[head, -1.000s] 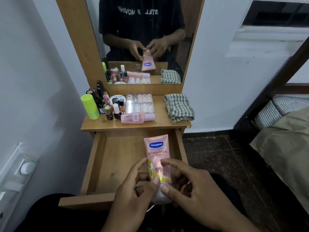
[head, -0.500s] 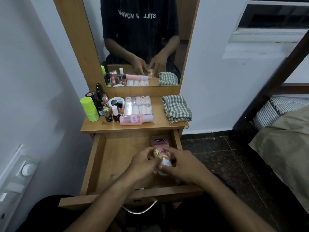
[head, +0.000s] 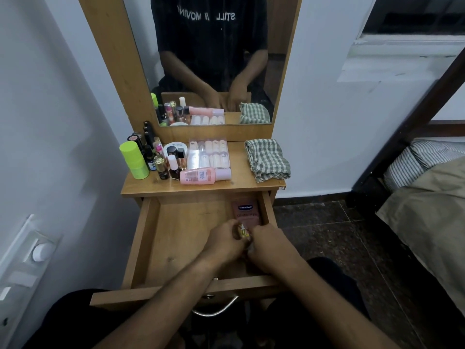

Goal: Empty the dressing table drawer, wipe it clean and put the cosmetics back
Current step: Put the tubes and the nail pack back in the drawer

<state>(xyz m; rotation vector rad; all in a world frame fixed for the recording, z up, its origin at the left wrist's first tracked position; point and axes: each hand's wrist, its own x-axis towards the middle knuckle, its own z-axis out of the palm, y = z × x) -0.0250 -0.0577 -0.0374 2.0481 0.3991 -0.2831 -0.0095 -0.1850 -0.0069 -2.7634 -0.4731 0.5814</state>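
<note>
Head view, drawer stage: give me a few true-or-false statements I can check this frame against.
1. The pink tube lies in the drawer along its right wall. True.
2. Both hands, left and right, are at the tube's near end. True.
3. The checked cloth lies inside the drawer. False: it lies folded on the tabletop, at the right.
4. The green bottle lies on its side. False: it stands upright at the tabletop's left.
5. The pink bottle lies on its side on the tabletop. True.

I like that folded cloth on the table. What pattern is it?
The folded cloth has a green and white check pattern, seen best in the head view.
</note>
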